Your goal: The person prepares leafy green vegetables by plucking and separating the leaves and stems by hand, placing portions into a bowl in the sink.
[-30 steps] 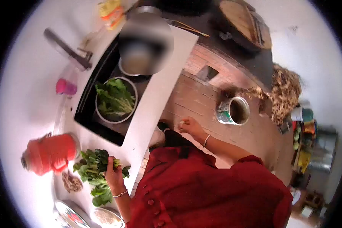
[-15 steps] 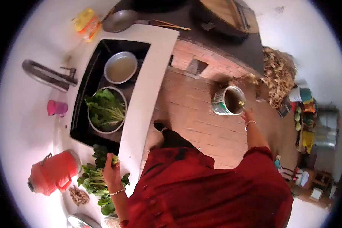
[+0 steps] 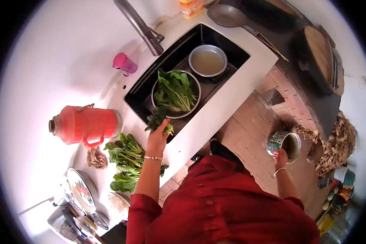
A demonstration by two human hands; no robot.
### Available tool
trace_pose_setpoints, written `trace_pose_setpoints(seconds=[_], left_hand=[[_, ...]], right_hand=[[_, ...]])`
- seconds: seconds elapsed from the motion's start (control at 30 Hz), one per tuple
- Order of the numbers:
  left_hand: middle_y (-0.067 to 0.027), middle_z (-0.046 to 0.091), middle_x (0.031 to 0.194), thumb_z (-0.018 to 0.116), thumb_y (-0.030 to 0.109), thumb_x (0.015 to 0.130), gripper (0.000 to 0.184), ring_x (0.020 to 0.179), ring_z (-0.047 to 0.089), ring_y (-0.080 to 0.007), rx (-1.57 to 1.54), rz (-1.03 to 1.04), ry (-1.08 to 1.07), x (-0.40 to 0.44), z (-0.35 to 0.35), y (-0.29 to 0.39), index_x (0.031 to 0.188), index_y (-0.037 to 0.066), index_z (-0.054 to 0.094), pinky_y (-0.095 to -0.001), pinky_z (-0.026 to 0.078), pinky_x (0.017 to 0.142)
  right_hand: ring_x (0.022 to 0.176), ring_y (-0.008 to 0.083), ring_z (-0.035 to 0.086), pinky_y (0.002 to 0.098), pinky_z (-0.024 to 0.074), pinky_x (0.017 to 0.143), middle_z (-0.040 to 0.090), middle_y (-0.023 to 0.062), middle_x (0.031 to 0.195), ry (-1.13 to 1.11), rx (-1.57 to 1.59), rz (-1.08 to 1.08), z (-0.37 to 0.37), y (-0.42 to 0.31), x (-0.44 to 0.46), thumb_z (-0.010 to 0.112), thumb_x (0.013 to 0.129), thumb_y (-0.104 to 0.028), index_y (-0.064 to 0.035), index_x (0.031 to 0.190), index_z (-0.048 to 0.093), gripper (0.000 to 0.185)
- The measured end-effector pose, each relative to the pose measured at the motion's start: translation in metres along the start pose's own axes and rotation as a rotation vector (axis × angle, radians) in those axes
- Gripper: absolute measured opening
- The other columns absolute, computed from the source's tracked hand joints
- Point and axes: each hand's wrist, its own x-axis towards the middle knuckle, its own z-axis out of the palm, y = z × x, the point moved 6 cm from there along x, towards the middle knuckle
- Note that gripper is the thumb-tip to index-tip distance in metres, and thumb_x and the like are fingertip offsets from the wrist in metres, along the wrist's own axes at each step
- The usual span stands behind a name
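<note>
seen from above, a person in red sleeves stands at a pale desk (image 3: pixel 221 118) with a black sink (image 3: pixel 142 92) set into it. the left hand (image 3: pixel 155 139), near the middle of the view, has its fingers closed around the stem end of a small bunch of greens (image 3: pixel 156 118). the bunch's long axis slants, dark leaves toward eleven o'clock, pale cut stems toward four.

from that hand, a round basin (image 3: pixel 199 91) in the sink lies at one o'clock, with long leafy greens (image 3: pixel 173 90) in it. the bunch overlaps the basin's rim at seven o'clock; whether they touch, i cannot tell. the left hand is much the nearer to this basin.

at eight o'clock from the left hand, just beside it, a pile of greens (image 3: pixel 128 151) lies on the desk.

the right hand (image 3: pixel 280 155) is well apart, at three o'clock, by a bucket (image 3: pixel 275 142) on the brick floor (image 3: pixel 240 136). its fingers look bent; whether they pinch anything or touch the bucket, i cannot tell.
</note>
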Motion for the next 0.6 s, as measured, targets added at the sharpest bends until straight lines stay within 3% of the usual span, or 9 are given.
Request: trace_pose_setpoints(seconds=[0.1,0.17,0.2,0.3,0.47,0.53,0.6], left_hand=[[-0.0066,0.062,0.092,0.063,0.01,0.083,0.014,0.086,0.059,-0.0176,0.026,0.003,0.05,0.041,-0.005,-0.01,0.094,0.003,0.059,-0.0292,0.045,0.066],[-0.0095,0.06,0.089,0.058,0.011,0.087,0.011,0.081,0.058,-0.0205,-0.167,-0.009,-0.083,0.061,0.005,-0.015,0.09,0.0,0.058,-0.0333,0.048,0.069],[-0.0095,0.059,0.084,0.057,0.007,0.087,0.007,0.076,0.059,-0.0213,-0.087,-0.033,-0.102,0.064,0.008,-0.013,0.086,0.0,0.055,-0.0342,0.05,0.065],[-0.0083,0.059,0.081,0.057,0.007,0.087,0.008,0.076,0.059,-0.0205,-0.099,-0.118,0.056,0.071,0.011,-0.014,0.087,-0.001,0.056,-0.0351,0.051,0.065],[-0.0089,0.059,0.081,0.058,0.008,0.086,0.008,0.073,0.059,-0.0204,-0.093,-0.123,0.164,0.091,0.0,-0.021,0.087,0.001,0.057,-0.0345,0.051,0.062],[-0.0092,0.059,0.081,0.058,0.008,0.086,0.008,0.072,0.058,-0.0203,-0.073,-0.118,0.195,0.097,-0.002,-0.022,0.087,0.001,0.057,-0.0341,0.051,0.061],[-0.0107,0.059,0.08,0.059,0.007,0.085,0.011,0.069,0.057,-0.02,-0.016,-0.107,0.236,0.104,-0.004,-0.02,0.092,-0.001,0.057,-0.0331,0.05,0.058]], right_hand=[[0.061,0.0118,0.056,0.0216,0.0406,0.047,0.063,0.009,0.079,-0.179,-0.197,0.041,0.037,0.013,-0.008,0.053,0.087,-0.02,-0.0058,0.102,0.055,0.021],[0.059,0.0115,0.056,0.0215,0.0421,0.048,0.063,0.0071,0.076,-0.227,-0.182,0.066,0.054,0.019,-0.017,0.054,0.087,-0.022,-0.0053,0.103,0.054,0.023],[0.057,0.0111,0.055,0.0214,0.0437,0.05,0.062,0.0053,0.073,-0.267,-0.161,0.093,0.063,0.021,-0.022,0.055,0.087,-0.024,-0.0048,0.103,0.054,0.026],[0.062,0.0126,0.058,0.0217,0.0461,0.054,0.063,0.0057,0.075,-0.177,-0.265,0.091,0.071,0.008,-0.042,0.056,0.086,-0.022,-0.0049,0.104,0.055,0.025],[0.067,0.0147,0.06,0.0262,0.0484,0.057,0.063,0.007,0.078,-0.206,-0.292,0.15,0.04,0.028,-0.02,0.057,0.084,-0.019,-0.0052,0.107,0.054,0.028],[0.057,0.0159,0.057,0.0229,0.0447,0.047,0.062,0.0112,0.074,-0.054,-0.248,0.139,0.03,0.022,-0.022,0.059,0.084,-0.018,0.0008,0.106,0.054,0.03],[0.056,0.0159,0.056,0.0226,0.0439,0.045,0.061,0.0112,0.073,-0.058,-0.228,0.161,0.027,0.019,-0.022,0.059,0.082,-0.017,0.0013,0.106,0.053,0.03]])
